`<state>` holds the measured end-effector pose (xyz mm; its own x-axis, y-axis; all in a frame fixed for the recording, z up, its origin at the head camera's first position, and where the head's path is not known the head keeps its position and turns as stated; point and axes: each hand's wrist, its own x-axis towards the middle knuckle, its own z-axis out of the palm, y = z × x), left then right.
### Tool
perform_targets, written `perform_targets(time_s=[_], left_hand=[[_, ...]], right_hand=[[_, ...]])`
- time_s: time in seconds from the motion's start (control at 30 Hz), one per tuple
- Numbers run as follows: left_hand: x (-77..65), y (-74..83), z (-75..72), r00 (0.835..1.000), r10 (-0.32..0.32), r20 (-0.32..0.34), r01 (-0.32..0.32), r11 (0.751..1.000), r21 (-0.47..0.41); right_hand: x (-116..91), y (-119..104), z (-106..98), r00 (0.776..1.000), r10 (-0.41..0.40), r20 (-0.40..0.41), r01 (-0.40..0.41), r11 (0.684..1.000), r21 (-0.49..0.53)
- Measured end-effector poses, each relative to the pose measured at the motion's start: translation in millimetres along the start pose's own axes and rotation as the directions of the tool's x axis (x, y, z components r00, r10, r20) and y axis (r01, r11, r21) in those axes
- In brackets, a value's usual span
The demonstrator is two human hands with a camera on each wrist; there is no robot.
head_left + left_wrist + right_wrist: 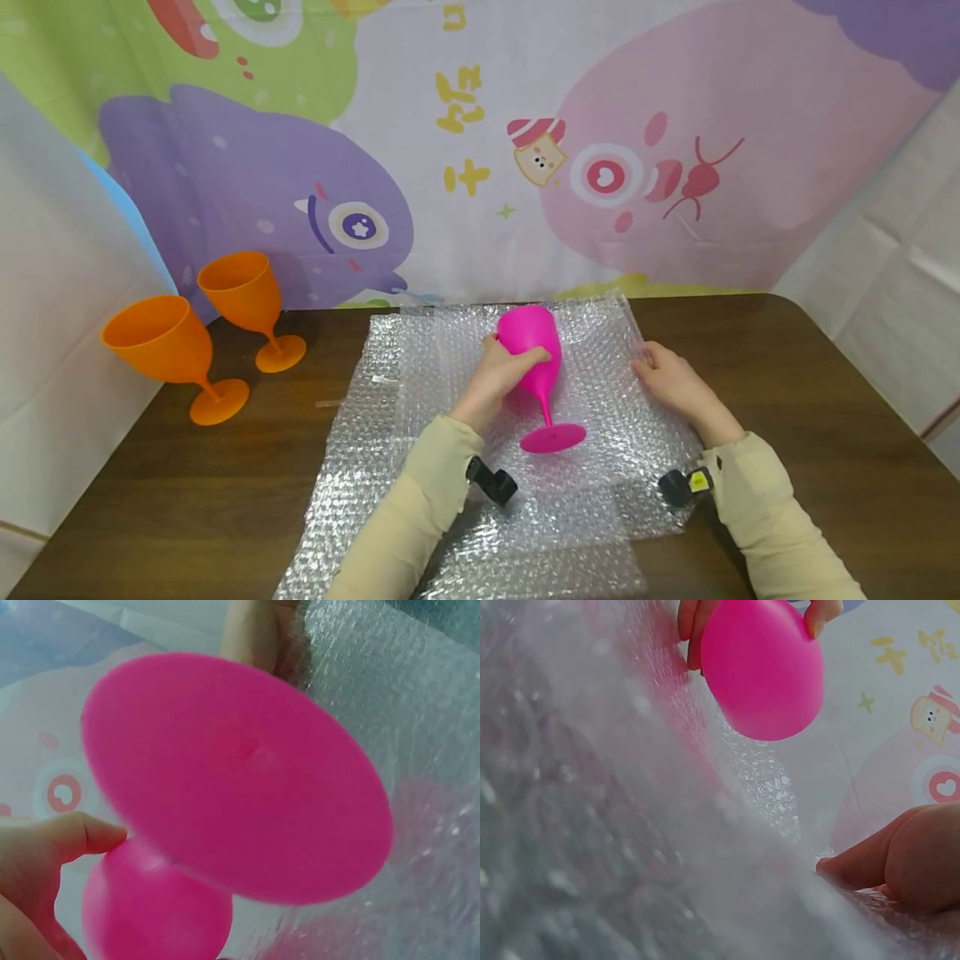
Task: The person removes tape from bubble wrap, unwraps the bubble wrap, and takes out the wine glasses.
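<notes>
A bright pink goblet (528, 337) lies tilted over the bubble wrap (450, 467), its bowl toward the back and its round foot toward me. My left hand (491, 379) grips the bowl from the left, thumb across its upper side. In the left wrist view the goblet's foot (240, 780) fills the middle, with the left thumb on the bowl behind it. My right hand (673, 382) pinches the right edge of the bubble wrap, which is lifted there. The right wrist view shows the right thumb (862, 862) pressed on that raised sheet (630, 825).
Two orange goblets (161, 337) (243, 292) stand on the left of the dark wooden table (810, 400). Several layers of bubble wrap overlap across the middle. A cartoon-printed cloth (480, 233) hangs behind the table, and pale walls close in on both sides.
</notes>
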<state>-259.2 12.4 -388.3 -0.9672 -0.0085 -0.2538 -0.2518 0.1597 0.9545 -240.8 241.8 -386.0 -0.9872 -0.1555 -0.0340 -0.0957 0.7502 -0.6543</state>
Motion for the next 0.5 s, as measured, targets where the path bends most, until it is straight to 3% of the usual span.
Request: perform_targets(time_s=[0.17, 0.5], left_hand=[[-0.9, 2.8, -3.8, 0.999, -0.002, 0.043, 0.001, 1.0, 0.017], [3.0, 5.2, -14.1, 0.985, -0.027, 0.17, 0.055, 0.985, -0.162]], right_hand=[[0, 1, 0, 1.0, -0.01, -0.01, 0.01, 1.0, -0.007], [1, 3, 0, 1.0, -0.02, -0.014, 0.02, 1.0, -0.014]])
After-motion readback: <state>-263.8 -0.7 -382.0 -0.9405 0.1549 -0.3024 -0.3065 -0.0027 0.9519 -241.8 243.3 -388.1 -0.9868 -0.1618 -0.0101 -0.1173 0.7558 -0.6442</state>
